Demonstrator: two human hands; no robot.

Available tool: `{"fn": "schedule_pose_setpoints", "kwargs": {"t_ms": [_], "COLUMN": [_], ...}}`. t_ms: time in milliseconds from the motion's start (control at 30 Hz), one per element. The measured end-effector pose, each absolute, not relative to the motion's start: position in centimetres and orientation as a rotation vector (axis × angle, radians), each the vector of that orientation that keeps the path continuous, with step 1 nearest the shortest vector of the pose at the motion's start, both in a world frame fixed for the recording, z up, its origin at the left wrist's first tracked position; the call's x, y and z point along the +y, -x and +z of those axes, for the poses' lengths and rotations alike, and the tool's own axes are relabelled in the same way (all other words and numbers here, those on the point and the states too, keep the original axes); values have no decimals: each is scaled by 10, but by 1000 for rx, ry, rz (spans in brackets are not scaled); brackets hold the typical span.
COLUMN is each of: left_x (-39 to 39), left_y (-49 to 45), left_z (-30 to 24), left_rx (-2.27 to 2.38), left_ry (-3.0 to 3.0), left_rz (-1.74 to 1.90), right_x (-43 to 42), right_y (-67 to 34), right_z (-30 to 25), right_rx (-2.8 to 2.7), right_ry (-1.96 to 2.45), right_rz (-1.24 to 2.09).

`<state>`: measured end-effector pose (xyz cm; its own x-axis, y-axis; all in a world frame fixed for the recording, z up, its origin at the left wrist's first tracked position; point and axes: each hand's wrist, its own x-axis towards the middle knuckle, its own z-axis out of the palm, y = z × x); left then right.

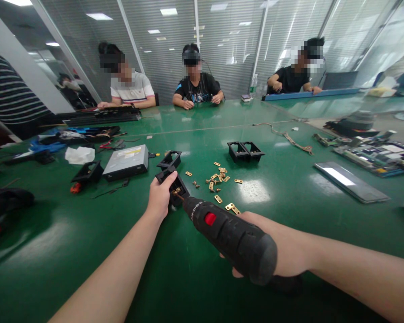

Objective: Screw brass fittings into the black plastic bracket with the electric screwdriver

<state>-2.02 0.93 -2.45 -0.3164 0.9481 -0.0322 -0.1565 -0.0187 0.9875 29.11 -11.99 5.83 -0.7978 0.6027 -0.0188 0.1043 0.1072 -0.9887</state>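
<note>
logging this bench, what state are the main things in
Black frame, held, tilted
Power drill, held, bit pointing into frame; whether running, cannot tell
Left hand, closed on frame
Right hand, closed around drill
Brass plates, loose, scattered
Side-by-side frames, unheld
Disc drive, lying flat
White tissue, crumpled
Glossy slab, lying flat

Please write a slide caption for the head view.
Left hand holds a black frame; right hand points a power driver at it, near gold-coloured plates.

Right fingers (237,272) mostly hidden behind electric screwdriver (230,235); striped shirt (10,92) cut off by left edge.
</note>
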Motion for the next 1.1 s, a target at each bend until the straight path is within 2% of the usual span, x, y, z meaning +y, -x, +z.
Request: {"fn": "schedule_pose_setpoints", "kwargs": {"t_ms": [400,1100], "left_x": [10,9], "left_y": [21,20], "left_z": [-25,-22], "left_rx": [1316,1318], "left_ry": [-918,-910], "left_rz": [1522,1519], "right_x": [-114,-118], "right_y": [-292,-289], "right_z": [37,45], "right_rx": [-1871,-1795], "right_ry": [559,683], "right_rz": [1806,1892]}}
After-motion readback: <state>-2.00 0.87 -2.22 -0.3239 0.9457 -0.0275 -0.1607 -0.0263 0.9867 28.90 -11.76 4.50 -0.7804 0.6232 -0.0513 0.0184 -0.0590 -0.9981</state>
